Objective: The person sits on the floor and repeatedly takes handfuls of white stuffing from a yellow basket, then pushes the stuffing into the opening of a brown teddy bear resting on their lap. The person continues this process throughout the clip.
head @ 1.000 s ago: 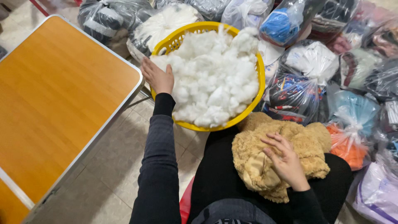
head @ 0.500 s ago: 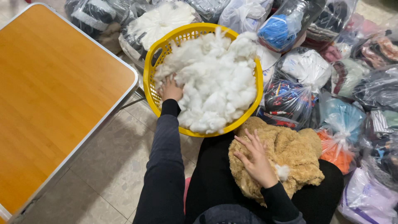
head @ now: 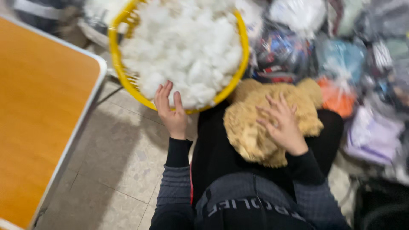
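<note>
Counter [head: 38, 115], orange-topped with a pale rim, fills the 9 o'clock side of the view; nothing stands on the part shown. Floor [head: 123, 166] of speckled grey tile runs between the counter edge and the person's lap.

Basket [head: 117, 68], round, yellow plastic with slotted wall, sits on the floor at 12 o'clock. Contents: white stuffing [head: 187, 47], loose fluffy clumps heaped above the rim across the whole basket.

Bags [head: 362, 76], clear and tinted plastic, are piled from 1 to 4 o'clock, just beside the basket and the person's knee. Contents are blurred: patches of blue, orange, white, grey and lilac fabric show, and no more can be told. Further bags lie behind the basket at 11 o'clock, likewise blurred.

Plush toy [head: 251, 127], tan and shaggy, lies on the person's black-clad lap at about 3 o'clock from centre, its upper edge touching or just short of the basket's near rim; which cannot be told.

Left hand [head: 171, 111], in a dark sleeve, is at the basket's near rim at 6 o'clock of the basket. Fingers [head: 164, 91] are extended and slightly apart, tips over the rim and against the lowest stuffing; nothing is gripped.

Right hand [head: 281, 123] rests flat on top of the plush toy, fingers spread wide, pressing into the pile, not closed around it.

Motion blur softens the whole frame.
</note>
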